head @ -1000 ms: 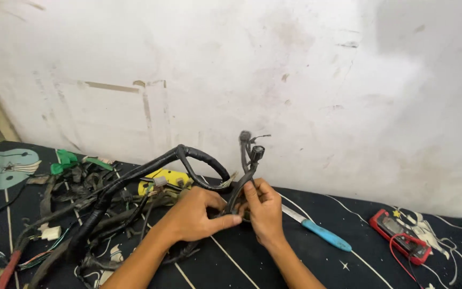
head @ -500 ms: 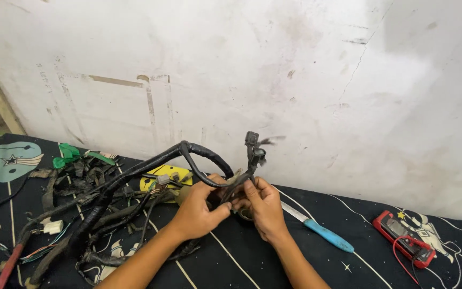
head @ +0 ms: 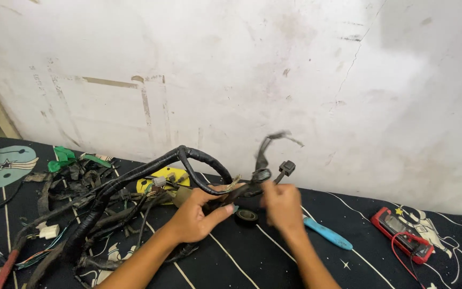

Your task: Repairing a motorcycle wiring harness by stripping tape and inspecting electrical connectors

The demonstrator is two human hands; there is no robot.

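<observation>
My left hand (head: 196, 214) has its grip closed on the wiring harness (head: 135, 182) — thumb on top, fingers curled underneath — right where the thick black-taped trunk loops up and comes back down toward me. My right hand (head: 282, 206) sits just beside it, blurred, so I cannot tell how tightly its grip is shut; it seems pinched on the thin branch of the same harness, the one that rises above my knuckles and ends in a small black connector (head: 286, 167) and a loose wisp of tape. The rest of the harness sprawls away to my left across the dark patterned cloth (head: 231, 262), a tangle of black sleeves with a white plug (head: 49, 231) and some bare coloured wires near the edge. A roll of black tape (head: 247, 216) lies flat on the cloth between my two hands, just under the branch. Near my right wrist lies a blue-handled tool (head: 327, 234), and well apart from it, further right, a red multimeter (head: 402, 234) with its red lead curling beside it. Behind the harness I can see a yellow object (head: 169, 174) and, further left, some green plastic (head: 62, 159) — both close to the stained white wall (head: 241, 69).
</observation>
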